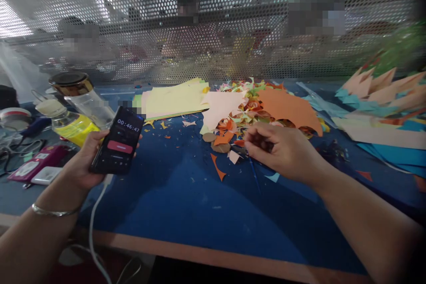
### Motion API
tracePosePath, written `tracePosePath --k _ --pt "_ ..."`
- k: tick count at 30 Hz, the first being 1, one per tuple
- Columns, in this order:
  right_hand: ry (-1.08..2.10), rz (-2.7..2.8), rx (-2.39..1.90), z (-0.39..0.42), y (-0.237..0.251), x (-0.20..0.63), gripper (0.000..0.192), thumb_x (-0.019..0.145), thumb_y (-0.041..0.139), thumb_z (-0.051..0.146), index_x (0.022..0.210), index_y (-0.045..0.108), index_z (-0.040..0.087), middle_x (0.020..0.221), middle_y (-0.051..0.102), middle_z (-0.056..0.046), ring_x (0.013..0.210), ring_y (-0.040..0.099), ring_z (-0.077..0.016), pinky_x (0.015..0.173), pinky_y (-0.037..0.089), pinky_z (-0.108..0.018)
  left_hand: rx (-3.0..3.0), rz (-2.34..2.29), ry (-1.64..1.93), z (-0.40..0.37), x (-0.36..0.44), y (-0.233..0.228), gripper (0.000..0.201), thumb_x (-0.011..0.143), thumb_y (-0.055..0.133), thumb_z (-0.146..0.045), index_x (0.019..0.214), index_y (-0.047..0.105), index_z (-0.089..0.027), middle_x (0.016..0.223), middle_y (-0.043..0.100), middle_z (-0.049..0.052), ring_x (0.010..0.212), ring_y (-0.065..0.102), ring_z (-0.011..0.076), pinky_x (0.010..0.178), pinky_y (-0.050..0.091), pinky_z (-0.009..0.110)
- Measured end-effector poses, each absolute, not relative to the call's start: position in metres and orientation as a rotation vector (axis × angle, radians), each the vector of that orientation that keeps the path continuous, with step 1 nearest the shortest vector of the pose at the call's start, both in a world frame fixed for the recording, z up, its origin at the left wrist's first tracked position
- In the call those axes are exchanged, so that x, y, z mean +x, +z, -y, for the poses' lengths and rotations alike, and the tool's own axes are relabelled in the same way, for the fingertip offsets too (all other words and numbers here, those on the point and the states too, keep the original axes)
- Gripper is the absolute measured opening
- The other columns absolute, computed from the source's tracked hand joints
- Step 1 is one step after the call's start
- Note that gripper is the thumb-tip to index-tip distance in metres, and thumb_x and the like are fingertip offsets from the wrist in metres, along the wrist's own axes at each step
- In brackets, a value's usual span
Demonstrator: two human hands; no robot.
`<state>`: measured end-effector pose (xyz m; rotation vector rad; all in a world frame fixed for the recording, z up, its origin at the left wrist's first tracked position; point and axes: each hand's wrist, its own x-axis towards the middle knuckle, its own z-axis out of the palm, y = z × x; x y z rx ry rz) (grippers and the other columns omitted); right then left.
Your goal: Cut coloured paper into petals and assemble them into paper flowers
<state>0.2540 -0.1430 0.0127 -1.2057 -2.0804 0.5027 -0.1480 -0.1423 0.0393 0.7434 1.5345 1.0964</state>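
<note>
1. The left hand is wrapped around a black phone, gripping it upright-ish with the screen showing a timer readout and a red button. A white cable hangs from the bottom of the phone.
2. The right hand is curled loosely, fingers tucked down onto the blue table. Can't tell if it's actually pinching anything.
3. Just beyond the right hand sits a pile of paper scraps, with an orange sheet on the pile's right.
4. Left of the pile lies a yellow paper stack.
5. Left of the phone: a bottle with yellow liquid.
</note>
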Motion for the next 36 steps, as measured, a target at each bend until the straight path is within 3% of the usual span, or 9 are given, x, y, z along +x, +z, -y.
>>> tracePosePath --k 3,11,18,26,32,36 --pt "0.494 2.083 -1.217 0.143 0.013 0.254 0.014 0.090 0.059 0.031 0.078 0.056 0.025 0.062 0.056 0.001 0.051 0.049 -0.0121 0.048 0.040 -0.028 0.740 -1.492 1.074 0.143 -0.149 0.038 0.045 0.084 0.066 -0.051 0.111 0.078 -0.017 0.106 0.083 0.010 0.089 0.075 0.0270 0.070 0.061 0.033" --pt "0.510 2.090 -1.250 0.142 0.010 0.255 0.015 0.090 0.060 0.033 0.077 0.057 0.025 0.061 0.056 0.001 0.050 0.048 -0.0117 0.048 0.040 -0.028 0.723 -1.402 1.124 0.146 -0.152 0.033 0.052 0.098 0.050 -0.050 0.130 0.070 -0.013 0.115 0.082 0.012 0.084 0.077 0.0222 0.073 0.065 0.030" --pt "0.479 2.072 -1.265 0.144 0.012 0.252 0.016 0.089 0.059 0.035 0.077 0.058 0.025 0.061 0.057 0.001 0.051 0.049 -0.0115 0.048 0.041 -0.026 0.729 -1.313 1.203 0.149 -0.147 0.033 0.046 0.092 0.055 -0.037 0.125 0.069 -0.008 0.105 0.083 0.016 0.074 0.077 0.0232 0.066 0.065 0.031" --pt "0.500 2.081 -1.265 0.144 0.016 0.252 0.015 0.088 0.057 0.033 0.076 0.057 0.024 0.059 0.056 0.001 0.050 0.048 -0.0107 0.047 0.042 -0.026 0.735 -1.359 1.241 0.156 -0.137 0.033 0.053 0.098 0.050 -0.043 0.135 0.067 -0.009 0.108 0.083 0.011 0.089 0.074 0.0238 0.077 0.061 0.030" --pt "0.512 2.082 -1.271 0.144 0.017 0.251 0.014 0.087 0.057 0.033 0.075 0.057 0.024 0.059 0.056 0.001 0.050 0.049 -0.0109 0.047 0.042 -0.026 0.622 -1.353 1.175 0.163 -0.120 0.039 0.054 0.098 0.043 -0.035 0.138 0.065 -0.005 0.108 0.083 0.014 0.084 0.077 0.0251 0.070 0.063 0.032" --pt "0.521 2.084 -1.279 0.144 0.014 0.251 0.015 0.087 0.058 0.034 0.076 0.058 0.024 0.059 0.057 0.001 0.050 0.050 -0.0109 0.047 0.042 -0.026 0.584 -1.216 1.094 0.174 -0.109 0.036 0.046 0.096 0.047 -0.026 0.129 0.067 0.000 0.109 0.082 0.017 0.086 0.080 0.0262 0.080 0.065 0.035"
